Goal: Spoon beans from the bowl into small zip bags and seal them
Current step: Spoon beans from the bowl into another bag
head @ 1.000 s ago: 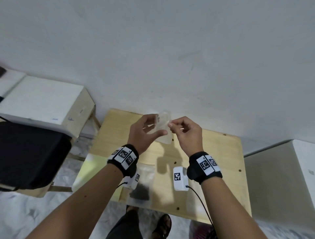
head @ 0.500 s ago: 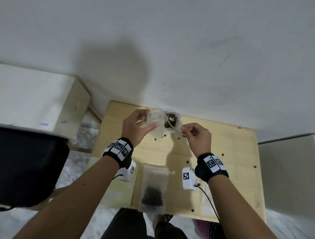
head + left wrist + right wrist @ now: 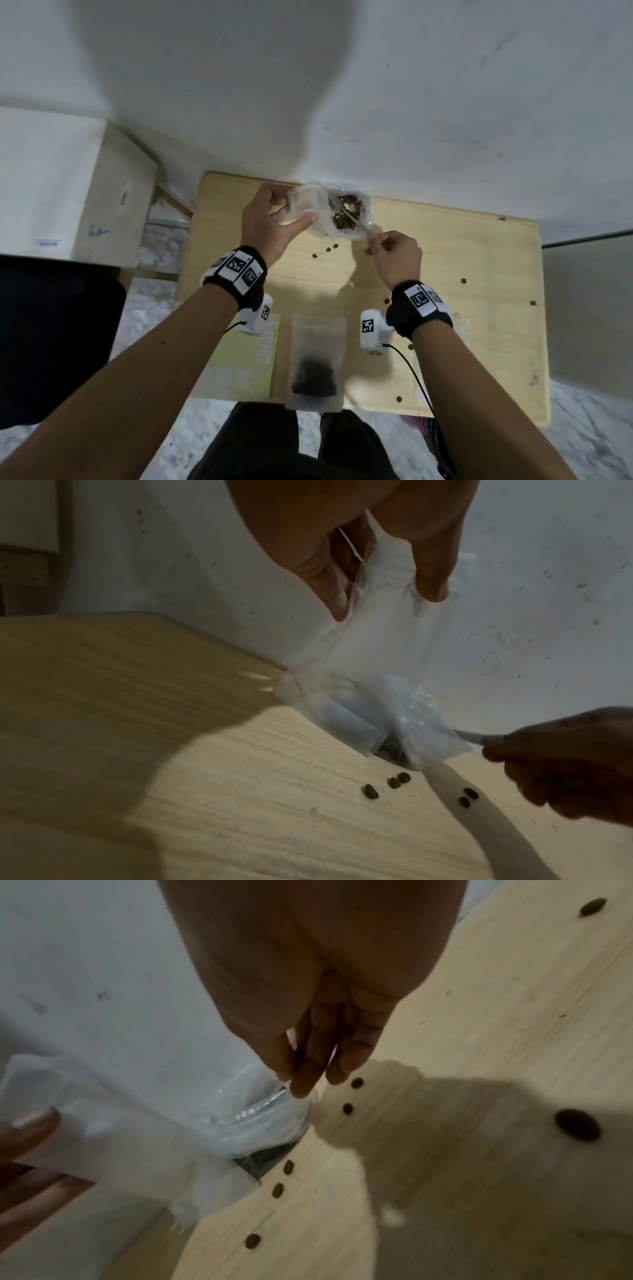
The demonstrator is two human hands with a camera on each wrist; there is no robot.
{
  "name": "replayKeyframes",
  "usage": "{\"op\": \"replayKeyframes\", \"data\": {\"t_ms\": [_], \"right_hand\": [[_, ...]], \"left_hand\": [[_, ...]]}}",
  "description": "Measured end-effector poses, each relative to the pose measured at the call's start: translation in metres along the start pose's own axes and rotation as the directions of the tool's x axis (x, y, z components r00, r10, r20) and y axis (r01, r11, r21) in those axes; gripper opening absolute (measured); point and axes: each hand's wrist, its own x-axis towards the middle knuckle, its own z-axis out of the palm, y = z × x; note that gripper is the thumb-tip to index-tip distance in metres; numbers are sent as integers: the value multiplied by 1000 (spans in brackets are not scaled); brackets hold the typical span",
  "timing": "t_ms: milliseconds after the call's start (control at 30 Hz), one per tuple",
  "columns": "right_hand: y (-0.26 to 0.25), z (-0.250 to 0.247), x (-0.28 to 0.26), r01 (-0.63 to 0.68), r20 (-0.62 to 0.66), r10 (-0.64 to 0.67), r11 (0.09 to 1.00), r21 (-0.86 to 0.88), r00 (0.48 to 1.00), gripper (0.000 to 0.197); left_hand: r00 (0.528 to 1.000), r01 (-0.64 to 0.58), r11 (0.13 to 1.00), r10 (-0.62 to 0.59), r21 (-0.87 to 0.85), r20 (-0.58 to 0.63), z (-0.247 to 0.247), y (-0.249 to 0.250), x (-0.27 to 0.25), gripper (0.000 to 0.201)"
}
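Observation:
An empty clear zip bag hangs beside the bowl of beans at the table's far edge, its mouth held wide. My left hand pinches the bag's top between thumb and fingers; in the left wrist view the bag droops from the fingers towards the table. My right hand grips the handle of a spoon whose tip lies among the brown beans. In the right wrist view the fingers reach down to the bowl's clear plastic rim.
A filled zip bag lies flat at the near edge of the wooden table. Several loose beans are scattered on the wood. A white wall stands right behind the bowl. A yellow sheet lies near left.
My right hand has let go of the bag's mouth and taken the spoon in the bowl. The left hand has carried the open bag to the bowl's left side.

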Motion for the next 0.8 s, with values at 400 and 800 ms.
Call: {"op": "replayKeyframes", "data": {"t_ms": [400,800], "right_hand": [[-2,-32,0,382,-365,-402,915,-128,840,16],[-1,-19,-10,-72,-174,89,992,105,981,17]], "left_hand": [[999,-8,1000,8,-11,40,2,4,3,46],[999,12,1000,-12,0,46,6,-3,5,48]]}}
